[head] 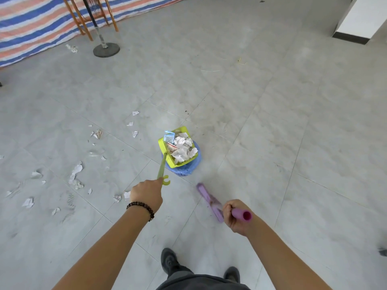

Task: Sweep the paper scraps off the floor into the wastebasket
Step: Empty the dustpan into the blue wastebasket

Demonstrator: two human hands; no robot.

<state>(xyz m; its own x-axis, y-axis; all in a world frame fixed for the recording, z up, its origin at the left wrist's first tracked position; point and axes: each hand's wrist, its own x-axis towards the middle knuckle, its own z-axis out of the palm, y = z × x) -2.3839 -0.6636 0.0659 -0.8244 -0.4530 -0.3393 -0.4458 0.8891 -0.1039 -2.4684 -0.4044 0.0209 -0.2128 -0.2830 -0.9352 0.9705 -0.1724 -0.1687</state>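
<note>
Left hand (146, 193) fingers clenched round long green handle of lime plastic dustpan (178, 147), pan full of white paper scraps (183, 148), held over blue perforated plastic wastebasket (188, 166). Right hand (235, 216) fisted on purple broom (209, 200), head on grey tile floor (272, 122). More loose paper bits (76, 174) scattered left.

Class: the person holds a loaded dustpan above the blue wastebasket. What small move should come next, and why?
Probably tip the green dustpan with the left hand, since its paper scraps sit piled right over the blue wastebasket.
</note>
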